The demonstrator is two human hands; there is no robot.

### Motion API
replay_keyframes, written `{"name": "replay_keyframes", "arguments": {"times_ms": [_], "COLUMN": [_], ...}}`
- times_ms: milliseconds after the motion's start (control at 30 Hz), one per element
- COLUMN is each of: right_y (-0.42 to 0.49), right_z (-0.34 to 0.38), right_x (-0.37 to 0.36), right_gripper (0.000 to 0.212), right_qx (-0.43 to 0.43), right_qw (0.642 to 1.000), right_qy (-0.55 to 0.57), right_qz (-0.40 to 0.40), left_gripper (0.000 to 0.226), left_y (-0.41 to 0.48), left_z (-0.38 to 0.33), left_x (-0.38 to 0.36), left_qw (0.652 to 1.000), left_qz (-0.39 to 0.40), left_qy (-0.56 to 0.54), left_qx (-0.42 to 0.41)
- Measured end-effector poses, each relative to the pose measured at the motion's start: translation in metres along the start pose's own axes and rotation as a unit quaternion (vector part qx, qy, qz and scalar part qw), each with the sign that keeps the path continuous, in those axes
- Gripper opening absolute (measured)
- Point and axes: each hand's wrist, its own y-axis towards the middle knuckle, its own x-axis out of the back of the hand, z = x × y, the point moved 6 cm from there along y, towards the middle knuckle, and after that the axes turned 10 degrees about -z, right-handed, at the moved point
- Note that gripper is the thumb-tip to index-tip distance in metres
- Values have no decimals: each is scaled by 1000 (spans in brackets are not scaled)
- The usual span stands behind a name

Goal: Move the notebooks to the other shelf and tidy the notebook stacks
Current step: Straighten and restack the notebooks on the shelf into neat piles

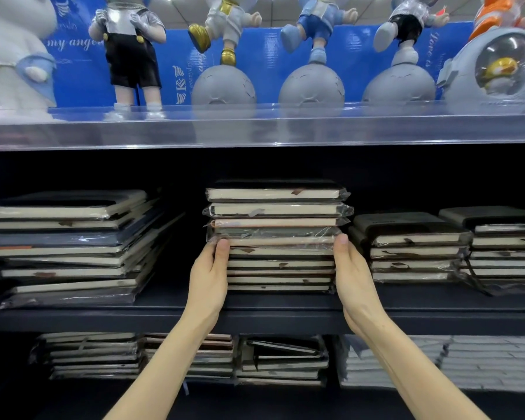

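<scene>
Both arms [152, 368] are bare from the fingers [222, 248] back to the picture's lower edge. The left hand [208, 283] and right hand [356, 280] are slim, and the thumbnails [343, 238] at the tips are short and unpainted.

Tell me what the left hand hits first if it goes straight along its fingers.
Likely the wider plastic-wrapped notebooks jutting out just above it; the left hand has a fingertip at their lower edge. Depth unclear.

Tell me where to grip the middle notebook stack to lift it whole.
Low on both sides of the middle stack, from the front, left hand and right hand opposed: its wrapped upper notebooks overhang, so a low grip likely carries all.
</scene>
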Motion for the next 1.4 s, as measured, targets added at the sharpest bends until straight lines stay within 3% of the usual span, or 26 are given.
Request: {"name": "replay_keyframes", "arguments": {"times_ms": [100, 233, 367, 533, 633, 667, 800, 867, 1000, 1233, 1400], "right_y": [1, 2, 6, 10, 11, 11, 14, 14, 12, 11, 11], "right_z": [-1, 3, 10, 14, 15, 16, 11, 8, 10, 14, 15], "right_x": [-1, 1, 5, 6, 7, 7, 10, 11, 12, 9, 9], "right_gripper": [74, 68, 67, 56, 22, 20, 21, 36, 50, 20, 21], "right_qx": [12, 16, 34, 97, 103, 106, 104, 99, 87, 101, 110], "right_qw": [1000, 1000, 999, 994, 994, 994, 994, 993, 991, 992, 989], "right_qy": [-8, 12, 18, -16, 14, 22, 37, 51, 93, 78, 98], "right_qz": [4, 21, 39, 46, 38, 34, 28, 28, 35, 22, 27], "left_gripper": [21, 41, 21, 26, 20, 17, 14, 16, 42, 28, 20], "left_y": [1, 0, -1, 2, 2, 2, 2, 2, 2, 0, 1], "left_z": [4, 6, 0, 2, 0, -1, -3, -2, -4, -10, -9], "left_x": [0, 2, 1, 3, 4, 5, 6, 5, 3, 3, 6], "left_qw": [999, 993, 995, 997, 997, 997, 997, 997, 996, 995, 995], "left_qz": [4, 1, 0, -21, -26, -27, -31, -28, -18, -15, -45], "left_qy": [-25, -97, -92, -72, -69, -64, -56, -68, -78, -61, -48], "left_qx": [20, 65, 41, 8, -14, -19, -32, -27, -41, -74, -79]}}
